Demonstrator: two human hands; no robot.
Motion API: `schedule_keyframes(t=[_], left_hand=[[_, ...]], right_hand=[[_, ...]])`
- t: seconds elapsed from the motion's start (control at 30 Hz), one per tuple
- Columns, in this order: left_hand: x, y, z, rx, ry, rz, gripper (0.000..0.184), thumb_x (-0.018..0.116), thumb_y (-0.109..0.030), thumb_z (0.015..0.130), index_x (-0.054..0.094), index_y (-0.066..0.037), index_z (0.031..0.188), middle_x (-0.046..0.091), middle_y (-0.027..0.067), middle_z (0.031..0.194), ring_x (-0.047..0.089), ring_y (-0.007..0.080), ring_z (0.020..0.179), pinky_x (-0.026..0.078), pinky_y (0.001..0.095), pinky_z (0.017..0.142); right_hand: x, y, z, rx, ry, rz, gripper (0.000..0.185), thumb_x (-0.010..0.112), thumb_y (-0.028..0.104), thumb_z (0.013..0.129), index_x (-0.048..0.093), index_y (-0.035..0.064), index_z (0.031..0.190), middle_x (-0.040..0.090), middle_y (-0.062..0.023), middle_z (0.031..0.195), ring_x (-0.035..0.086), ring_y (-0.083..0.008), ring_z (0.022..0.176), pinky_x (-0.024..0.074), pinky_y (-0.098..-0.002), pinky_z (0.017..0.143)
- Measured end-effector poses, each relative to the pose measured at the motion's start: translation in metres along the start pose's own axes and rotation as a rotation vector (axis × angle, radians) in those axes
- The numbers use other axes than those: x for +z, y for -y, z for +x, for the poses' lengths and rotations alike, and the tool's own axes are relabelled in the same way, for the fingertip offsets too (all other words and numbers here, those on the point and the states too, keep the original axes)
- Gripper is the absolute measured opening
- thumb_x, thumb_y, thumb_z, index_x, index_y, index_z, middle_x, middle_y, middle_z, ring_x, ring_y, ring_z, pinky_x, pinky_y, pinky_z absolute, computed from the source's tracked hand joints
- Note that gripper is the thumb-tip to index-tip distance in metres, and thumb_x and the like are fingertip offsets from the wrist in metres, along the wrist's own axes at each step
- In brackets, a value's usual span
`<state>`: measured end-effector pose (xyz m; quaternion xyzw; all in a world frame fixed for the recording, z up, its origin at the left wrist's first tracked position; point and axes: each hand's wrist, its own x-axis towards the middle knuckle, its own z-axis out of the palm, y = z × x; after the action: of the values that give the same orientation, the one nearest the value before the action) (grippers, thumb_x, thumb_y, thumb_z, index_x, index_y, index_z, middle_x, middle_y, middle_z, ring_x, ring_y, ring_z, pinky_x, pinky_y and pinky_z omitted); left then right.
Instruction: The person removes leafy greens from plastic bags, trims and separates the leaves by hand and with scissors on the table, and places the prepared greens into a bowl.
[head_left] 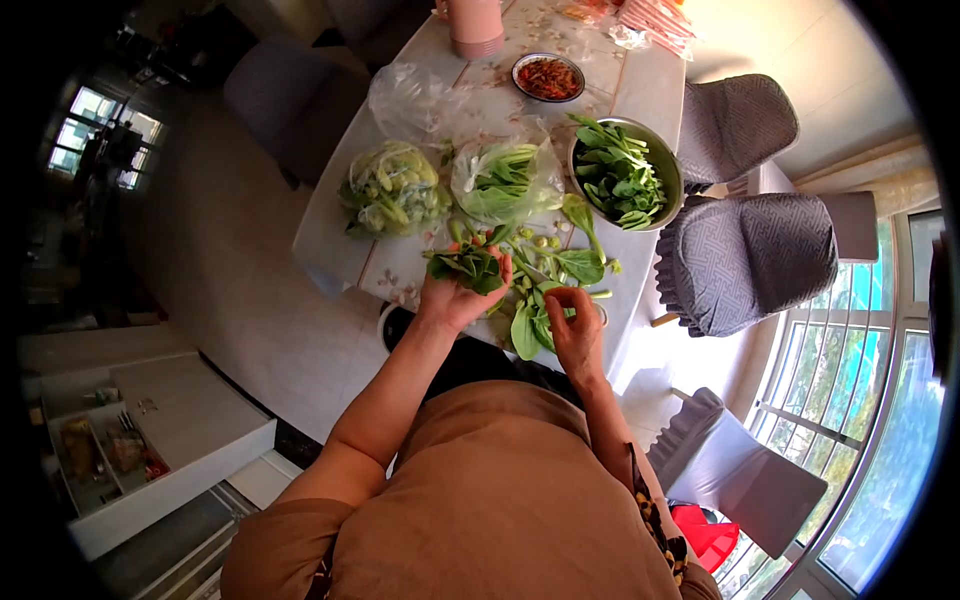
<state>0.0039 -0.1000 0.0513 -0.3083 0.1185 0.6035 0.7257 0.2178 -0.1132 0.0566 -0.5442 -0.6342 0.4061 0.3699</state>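
Note:
My left hand [452,302] is wrapped round a small bunch of leafy greens [468,266], its dark leaves spread over the palm. To the right, my right hand [577,328] has its fingers bent together in a pinch; whatever is between them, if anything, cannot be made out. Beside and partly behind that hand lie loose green leaves [526,328] at the table's near edge. Further stalks and a broad leaf [581,266] spread across the tabletop between the hands and a metal bowl [676,186], which holds cut greens [620,172].
Behind my hands, a plastic bag of long green stalks [507,180] sits next to a bagged leafy vegetable [394,192]. Farther back are a crumpled clear bag [410,100], a plate of reddish food [548,78] and a pink container [473,28]. Covered chairs [750,262] line the right side.

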Motion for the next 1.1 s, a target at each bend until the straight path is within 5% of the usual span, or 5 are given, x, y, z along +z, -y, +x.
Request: schedule_keyframes(t=[0.33, 0.7, 0.9, 1.0, 1.1], left_hand=[[-0.018, 0.011, 0.015, -0.054, -0.246, 0.403, 0.045, 0.034, -0.033, 0.101, 0.062, -0.005, 0.122, 0.068, 0.0146, 0.118, 0.061, 0.0314, 0.11, 0.051, 0.0484, 0.09], [0.046, 0.065, 0.047, 0.029, -0.171, 0.477, 0.041, 0.035, -0.034, 0.108, 0.059, -0.002, 0.117, 0.067, 0.0129, 0.115, 0.061, 0.0295, 0.116, 0.044, 0.0468, 0.108], [0.123, 0.096, 0.132, 0.747, 0.33, 1.711, 0.034, 0.045, -0.037, 0.108, 0.059, -0.006, 0.114, 0.067, 0.0081, 0.107, 0.066, 0.0196, 0.104, 0.053, 0.037, 0.091], [0.143, 0.123, 0.194, 1.332, 0.564, 2.342, 0.028, 0.059, -0.028, 0.099, 0.057, -0.003, 0.111, 0.065, 0.0177, 0.103, 0.063, 0.0362, 0.097, 0.048, 0.0487, 0.087], [0.134, 0.147, 0.25, 1.246, 0.591, 2.816, 0.042, 0.065, -0.037, 0.094, 0.058, -0.005, 0.12, 0.058, 0.0146, 0.126, 0.053, 0.0355, 0.122, 0.044, 0.0522, 0.099]], right_hand=[[0.022, 0.026, 0.003, -0.152, 0.056, -0.096, 0.023, 0.071, 0.014, 0.093, 0.06, 0.0033, 0.111, 0.07, -0.0069, 0.083, 0.068, -0.0152, 0.071, 0.0521, -0.031, 0.06], [-0.022, -0.007, -0.019, 0.558, -0.04, 0.781, 0.023, 0.054, 0.027, 0.105, 0.056, 0.0043, 0.109, 0.068, -0.0074, 0.086, 0.066, -0.015, 0.069, 0.0501, -0.0265, 0.056], [-0.044, -0.057, -0.064, 0.682, -0.183, 0.625, 0.022, 0.054, 0.025, 0.105, 0.059, 0.0039, 0.108, 0.068, -0.0063, 0.087, 0.066, -0.0132, 0.071, 0.0502, -0.0251, 0.058], [-0.056, -0.064, -0.083, 0.742, -0.276, 0.617, 0.021, 0.055, 0.023, 0.104, 0.06, 0.0028, 0.106, 0.069, -0.0075, 0.087, 0.065, -0.0131, 0.071, 0.0508, -0.0251, 0.058], [-0.06, -0.073, -0.101, 0.765, -0.348, 0.64, 0.022, 0.055, 0.023, 0.104, 0.06, 0.0023, 0.106, 0.069, -0.0082, 0.086, 0.065, -0.0132, 0.07, 0.0509, -0.025, 0.059]])
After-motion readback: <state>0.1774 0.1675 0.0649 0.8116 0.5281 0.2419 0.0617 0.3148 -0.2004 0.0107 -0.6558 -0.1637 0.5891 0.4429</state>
